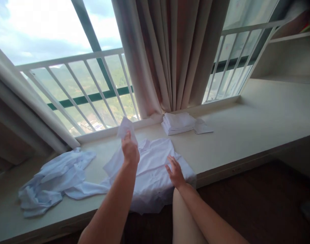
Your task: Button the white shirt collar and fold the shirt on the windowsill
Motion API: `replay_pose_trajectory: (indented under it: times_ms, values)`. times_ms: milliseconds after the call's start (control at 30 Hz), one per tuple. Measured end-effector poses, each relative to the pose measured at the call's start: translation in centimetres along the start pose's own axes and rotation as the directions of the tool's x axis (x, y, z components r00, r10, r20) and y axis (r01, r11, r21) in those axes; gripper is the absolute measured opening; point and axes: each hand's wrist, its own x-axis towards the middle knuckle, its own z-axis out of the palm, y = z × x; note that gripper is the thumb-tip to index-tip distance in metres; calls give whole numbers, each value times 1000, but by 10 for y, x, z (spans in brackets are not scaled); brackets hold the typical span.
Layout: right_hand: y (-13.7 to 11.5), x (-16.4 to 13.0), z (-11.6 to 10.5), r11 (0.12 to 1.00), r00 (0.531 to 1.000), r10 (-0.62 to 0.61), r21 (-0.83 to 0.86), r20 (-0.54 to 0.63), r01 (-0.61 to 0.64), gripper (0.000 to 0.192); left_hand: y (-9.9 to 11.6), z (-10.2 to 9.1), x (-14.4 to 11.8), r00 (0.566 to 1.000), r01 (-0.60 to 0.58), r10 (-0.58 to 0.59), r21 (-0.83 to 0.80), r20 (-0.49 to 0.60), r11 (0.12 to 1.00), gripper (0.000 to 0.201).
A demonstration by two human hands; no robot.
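Note:
A white shirt (155, 162) lies spread on the ledge, its collar toward the window and its lower part hanging over the front edge. Above the shirt's left shoulder, my left hand (129, 149) is closed on a flat white sheet (124, 127), held tilted up; I cannot tell whether it is paper or thin card. My right hand (175, 172) rests at the shirt's right side, fingers apart, holding nothing. To the left lies a crumpled heap of white clothing (55, 179), one part stretching to the shirt.
A folded white stack (177, 122) sits near the curtain (167, 57), with another flat white sheet (203, 126) beside it. White railings (76, 61) line the window behind the ledge (236, 132). Shelving (287, 57) stands at the right, above dark floor.

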Motion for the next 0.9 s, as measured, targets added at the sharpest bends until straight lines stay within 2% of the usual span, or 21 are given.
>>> replay_pose_trajectory:
  times_ms: [33, 67, 100, 133, 200, 233, 300, 367, 467, 533, 600, 700, 800, 900]
  values:
    - [1, 1, -3, 996, 999, 15, 83, -46, -11, 59, -16, 28, -6, 999, 35, -35, -3, 32, 999, 56]
    - [2, 1, -7, 985, 995, 52, 169, -84, -37, 59, -31, 51, -14, 983, 94, -99, 39, 156, 995, 58]
    - [5, 2, -10, 966, 988, 106, 247, -111, -76, 60, -44, 67, -25, 943, 134, -168, 135, 288, 982, 61]
    - [8, 2, -12, 943, 978, 168, 311, -127, -122, 60, -55, 77, -37, 904, 135, -215, 231, 369, 964, 63]
    - [16, 3, -16, 902, 952, 273, 382, -141, -202, 61, -73, 76, -62, 858, 119, -271, 345, 436, 931, 64]
    - [20, 5, -18, 890, 941, 306, 395, -146, -229, 60, -80, 66, -73, 846, 118, -288, 368, 450, 922, 61]
    - [28, 10, -20, 889, 929, 335, 378, -156, -257, 59, -93, 28, -91, 835, 85, -312, 454, 454, 887, 55]
    - [36, 24, -24, 920, 929, 339, 259, -147, -295, 57, -106, -23, -102, 874, 25, -301, 582, 382, 813, 50]
    - [50, 59, -31, 932, 927, 358, -20, -115, -363, 54, -125, -109, -108, 935, 8, -277, 767, 222, 642, 47]
    - [63, 87, -35, 904, 907, 402, -101, -128, -415, 57, -135, -158, -110, 943, 36, -305, 871, 132, 489, 48]
    - [76, 114, -37, 864, 881, 456, -177, -127, -472, 61, -141, -195, -116, 928, 79, -370, 944, 48, 321, 51]
    - [90, 142, -36, 828, 864, 501, -266, -46, -494, 44, -146, -222, -133, 906, 15, -419, 987, 55, 161, 59]
    - [92, 157, -30, 831, 877, 481, -320, 5, -454, 25, -150, -228, -153, 920, -87, -374, 992, 115, 91, 65]
    - [85, 166, -21, 847, 902, 433, -337, -9, -410, 27, -153, -228, -164, 932, -104, -343, 993, 118, 58, 65]
